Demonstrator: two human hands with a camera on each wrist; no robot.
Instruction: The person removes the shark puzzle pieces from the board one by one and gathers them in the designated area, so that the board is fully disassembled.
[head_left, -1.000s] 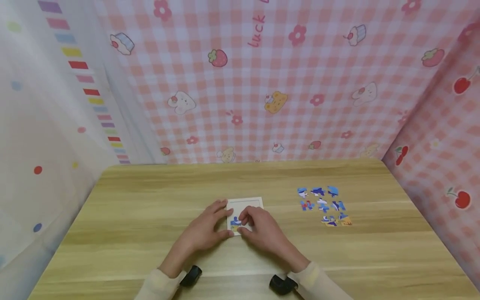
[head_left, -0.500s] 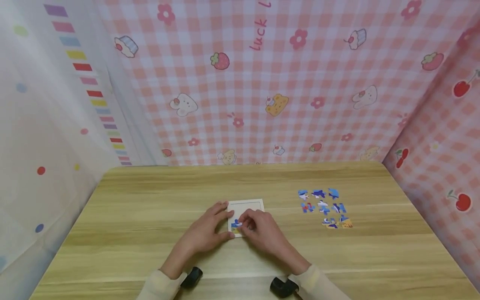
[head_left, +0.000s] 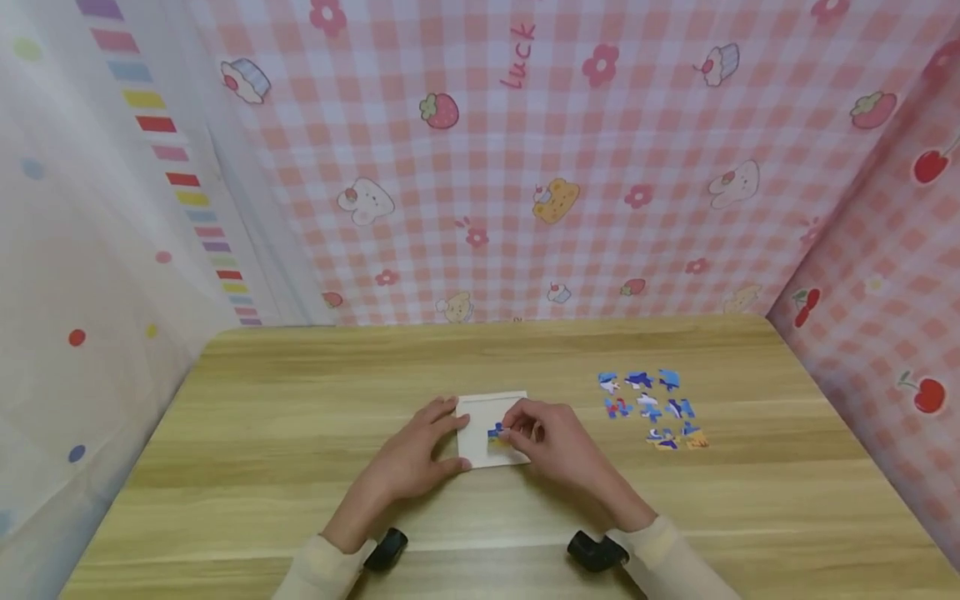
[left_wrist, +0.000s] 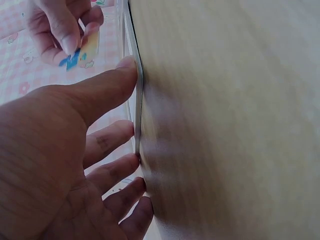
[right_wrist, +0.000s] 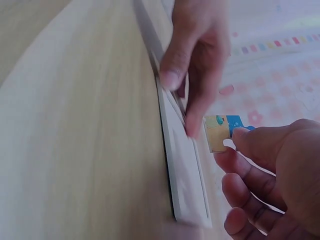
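A small white square puzzle tray (head_left: pixel 478 412) lies flat on the table, with a thin raised border and a bare inside. My left hand (head_left: pixel 414 450) rests at its left side, thumb near the lower corner and fingers spread along the edge; the left wrist view shows the thumb tip (left_wrist: pixel 127 63) touching the rim. Between thumb and index finger, my right hand (head_left: pixel 558 442) pinches a jigsaw piece (right_wrist: pixel 217 134), blue at one end and sandy yellow at the other. The piece is raised over the right part of the tray, its far end covered by the fingers.
Several loose jigsaw pieces (head_left: pixel 648 407), blue, white and yellow, lie spread in rough rows on the right side of the wooden table (head_left: pixel 315 367). A pink checked cloth (head_left: pixel 480 167) hangs behind the table. Dark wrist cameras (head_left: pixel 597 552) sit at both sleeves.
The right hand has lifted the jigsaw piece from the tray's lower left corner and moved it to the right. The left hand has stayed at the tray's edge.
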